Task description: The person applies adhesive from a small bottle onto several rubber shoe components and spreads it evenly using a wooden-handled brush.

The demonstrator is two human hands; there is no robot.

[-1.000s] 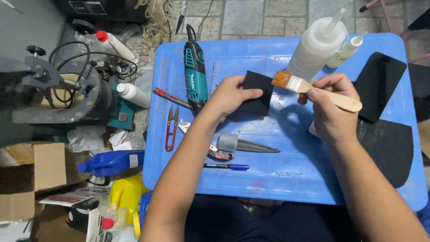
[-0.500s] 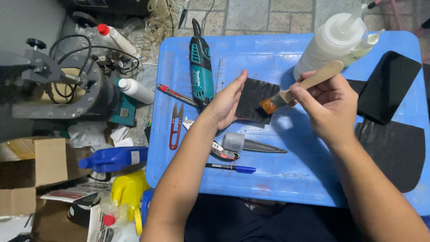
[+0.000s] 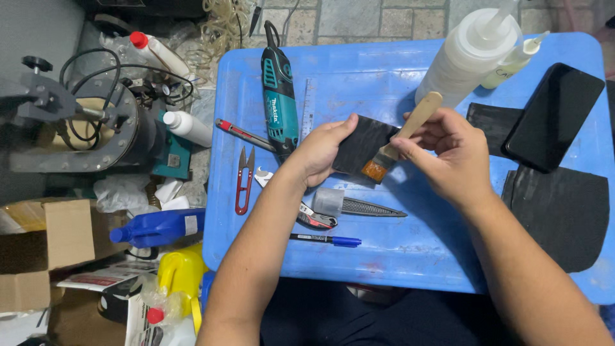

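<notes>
Gripping a small dark piece of material [image 3: 362, 152] by its left edge, the left hand [image 3: 320, 150] holds it tilted just above the blue plastic tabletop [image 3: 384, 269], near the middle of the surface. The right hand [image 3: 448, 154] is closed around the pale wooden handle of a flat brush [image 3: 400, 138], whose orange-tinted bristles rest against the near right corner of the dark piece.

Just left of the left hand lies a teal rotary tool [image 3: 278, 96], pointing far to near, with a red-tipped utility knife [image 3: 246, 136] beside it and red thread snips [image 3: 244, 179] nearer the left edge. Near the left wrist sit a grey cone-shaped file [image 3: 365, 206], a small folding tool [image 3: 315, 219] and a blue-capped pen [image 3: 327, 240].

At the far right stand a large translucent squeeze bottle [image 3: 464, 54] and a smaller one [image 3: 512, 61]. A black phone [image 3: 554, 115] lies on the right, and larger dark cut pieces [image 3: 557, 208] rest on the near right of the tabletop. Off the table, at left, are a blue jug [image 3: 160, 227], a yellow container [image 3: 182, 272] and a grey machine [image 3: 77, 125].
</notes>
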